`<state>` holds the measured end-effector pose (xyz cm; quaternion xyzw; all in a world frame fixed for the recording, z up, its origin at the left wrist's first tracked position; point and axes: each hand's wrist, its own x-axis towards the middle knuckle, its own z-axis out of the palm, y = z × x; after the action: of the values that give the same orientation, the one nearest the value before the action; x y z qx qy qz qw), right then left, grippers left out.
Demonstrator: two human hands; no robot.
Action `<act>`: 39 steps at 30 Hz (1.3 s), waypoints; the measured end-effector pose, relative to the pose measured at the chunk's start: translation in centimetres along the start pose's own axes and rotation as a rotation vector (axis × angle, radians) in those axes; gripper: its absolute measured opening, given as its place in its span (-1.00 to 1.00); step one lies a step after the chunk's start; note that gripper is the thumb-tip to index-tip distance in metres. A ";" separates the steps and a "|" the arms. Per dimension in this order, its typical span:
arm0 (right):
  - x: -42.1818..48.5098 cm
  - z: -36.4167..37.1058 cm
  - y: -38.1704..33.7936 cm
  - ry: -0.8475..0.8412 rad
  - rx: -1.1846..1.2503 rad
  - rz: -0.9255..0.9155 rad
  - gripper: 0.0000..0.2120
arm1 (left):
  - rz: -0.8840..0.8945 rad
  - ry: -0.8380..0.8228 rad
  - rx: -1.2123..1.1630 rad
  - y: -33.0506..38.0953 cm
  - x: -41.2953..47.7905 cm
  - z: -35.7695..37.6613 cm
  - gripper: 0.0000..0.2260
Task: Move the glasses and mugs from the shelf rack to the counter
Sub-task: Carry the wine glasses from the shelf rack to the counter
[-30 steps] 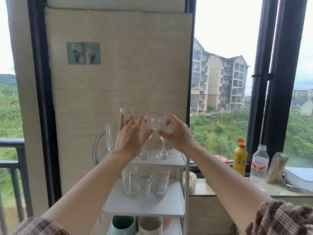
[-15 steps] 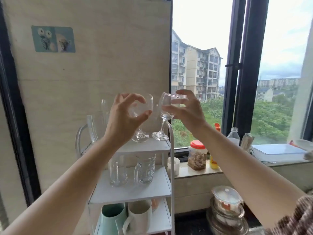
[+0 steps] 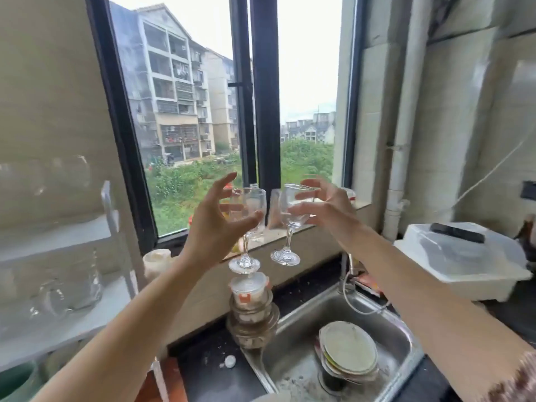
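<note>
A steel sink point(image 3: 400, 340) is sitting nearest, with dirty plates point(image 3: 348, 351) piled inside and stacked jars point(image 3: 251, 309) at its left edge. Above it, the left hand point(image 3: 216, 227) is gripping one wine glass point(image 3: 251, 211) by the bowl, and the right hand point(image 3: 324, 211) is gripping another wine glass point(image 3: 291, 216). Both glasses are hanging in open air, close together. The blurry shelf rack point(image 3: 72, 236) is standing far left. No writing can be read.

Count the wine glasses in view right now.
2. One wine glass is in the left hand; the other wine glass is in the right hand. Both are in the air. The blurred shelf rack may hold more glassware.
</note>
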<state>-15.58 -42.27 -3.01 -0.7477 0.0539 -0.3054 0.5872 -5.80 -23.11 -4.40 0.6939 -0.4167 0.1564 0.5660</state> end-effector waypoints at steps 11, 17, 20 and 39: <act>-9.1 -30.5 7.6 0.182 -0.178 0.222 -0.50 | -0.139 -0.240 -0.312 7.1 -3.5 32.1 -0.32; -15.1 -45.6 10.5 0.361 -0.299 0.323 -0.34 | -0.204 -0.384 -0.467 12.1 -6.2 48.9 -0.34; -17.8 -52.3 11.9 0.439 -0.353 0.368 -0.40 | -0.183 -0.498 -0.500 14.7 -7.1 56.4 -0.34; -24.5 -89.4 22.9 0.900 -0.475 0.646 -0.42 | -0.074 -0.997 -0.529 25.9 -6.8 101.5 -0.30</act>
<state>-75.46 -114.03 -22.41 -0.6014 0.5884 -0.3775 0.3867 -55.27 -113.65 -23.59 0.5323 -0.6341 -0.3198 0.4607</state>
